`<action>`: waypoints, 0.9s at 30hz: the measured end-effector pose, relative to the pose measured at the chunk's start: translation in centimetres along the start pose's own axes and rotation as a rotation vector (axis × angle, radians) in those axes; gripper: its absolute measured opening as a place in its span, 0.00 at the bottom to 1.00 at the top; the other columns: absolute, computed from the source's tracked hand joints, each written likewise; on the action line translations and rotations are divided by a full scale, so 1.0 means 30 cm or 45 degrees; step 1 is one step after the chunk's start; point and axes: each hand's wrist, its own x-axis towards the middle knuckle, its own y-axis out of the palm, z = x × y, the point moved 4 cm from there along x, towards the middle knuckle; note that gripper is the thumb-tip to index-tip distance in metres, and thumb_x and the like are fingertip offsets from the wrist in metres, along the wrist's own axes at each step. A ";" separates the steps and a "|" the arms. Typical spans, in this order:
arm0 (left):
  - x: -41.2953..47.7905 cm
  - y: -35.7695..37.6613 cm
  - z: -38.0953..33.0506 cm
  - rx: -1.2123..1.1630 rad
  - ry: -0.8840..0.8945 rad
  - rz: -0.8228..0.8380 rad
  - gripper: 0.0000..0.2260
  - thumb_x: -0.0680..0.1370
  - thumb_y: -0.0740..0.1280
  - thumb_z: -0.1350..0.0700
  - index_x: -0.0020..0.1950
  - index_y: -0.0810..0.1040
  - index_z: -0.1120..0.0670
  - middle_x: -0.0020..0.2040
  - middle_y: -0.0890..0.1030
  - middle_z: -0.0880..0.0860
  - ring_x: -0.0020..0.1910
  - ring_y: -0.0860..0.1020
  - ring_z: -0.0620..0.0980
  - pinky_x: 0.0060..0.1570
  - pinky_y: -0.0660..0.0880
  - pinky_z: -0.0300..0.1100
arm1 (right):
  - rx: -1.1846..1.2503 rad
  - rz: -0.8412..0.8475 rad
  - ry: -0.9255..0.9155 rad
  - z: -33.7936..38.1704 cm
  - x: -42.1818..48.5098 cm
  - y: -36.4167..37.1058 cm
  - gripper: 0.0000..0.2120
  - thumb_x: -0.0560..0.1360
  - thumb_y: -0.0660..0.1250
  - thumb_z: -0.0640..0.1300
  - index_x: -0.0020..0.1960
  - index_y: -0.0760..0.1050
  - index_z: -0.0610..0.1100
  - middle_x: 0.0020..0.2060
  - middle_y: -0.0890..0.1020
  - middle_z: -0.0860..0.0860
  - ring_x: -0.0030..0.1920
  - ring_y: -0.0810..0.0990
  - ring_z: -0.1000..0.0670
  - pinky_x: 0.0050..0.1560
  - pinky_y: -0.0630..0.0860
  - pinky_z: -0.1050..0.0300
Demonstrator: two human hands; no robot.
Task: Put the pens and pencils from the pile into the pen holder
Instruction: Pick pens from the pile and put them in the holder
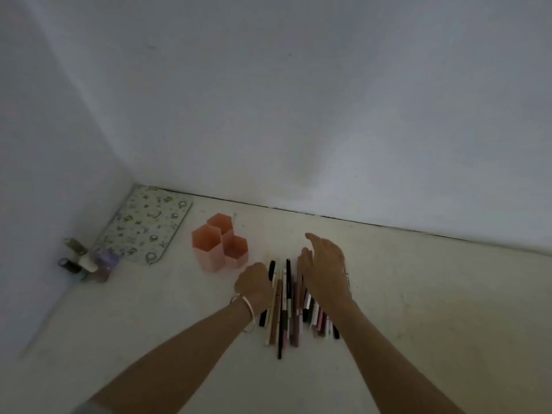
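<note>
Head view: left hand (254, 282) curled at the pile (291, 306); right hand (325, 267) spread flat above it; pen holder (219, 245) far left.

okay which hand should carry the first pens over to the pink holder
Probably the left hand: it sits at the pile's edge nearest the pen holder. The right hand is spread over the pile's far side.

The left hand (254, 283) curls so that its fingers are hidden, and whether its grip closes on a pen cannot be told. The right hand (325, 268) covers the middle of the pile (286, 306). Small bottles (89, 261) in the corner are too blurred to identify; both forearms are cut off by the lower edge.
</note>
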 end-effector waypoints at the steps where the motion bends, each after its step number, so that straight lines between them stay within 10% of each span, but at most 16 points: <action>1: 0.007 0.005 -0.001 -0.003 -0.008 0.004 0.10 0.82 0.61 0.58 0.63 0.73 0.58 0.64 0.77 0.56 0.63 0.76 0.54 0.58 0.73 0.44 | 0.020 -0.014 0.000 -0.004 0.008 0.008 0.18 0.81 0.57 0.44 0.71 0.69 0.44 0.65 0.76 0.47 0.69 0.69 0.47 0.74 0.57 0.49; 12: -0.032 -0.136 0.068 -0.775 0.202 -0.213 0.08 0.77 0.68 0.60 0.44 0.70 0.50 0.38 0.77 0.48 0.34 0.75 0.42 0.32 0.71 0.31 | -0.069 0.146 0.062 0.031 0.072 0.166 0.15 0.78 0.59 0.36 0.63 0.74 0.41 0.49 0.82 0.43 0.52 0.79 0.44 0.57 0.74 0.50; 27: -0.099 -0.408 0.323 -1.301 0.133 -0.557 0.15 0.82 0.60 0.53 0.41 0.80 0.57 0.38 0.82 0.55 0.38 0.83 0.51 0.44 0.82 0.56 | -0.301 0.367 -0.005 0.129 0.095 0.340 0.01 0.75 0.60 0.38 0.47 0.70 0.41 0.43 0.81 0.45 0.43 0.79 0.45 0.39 0.71 0.54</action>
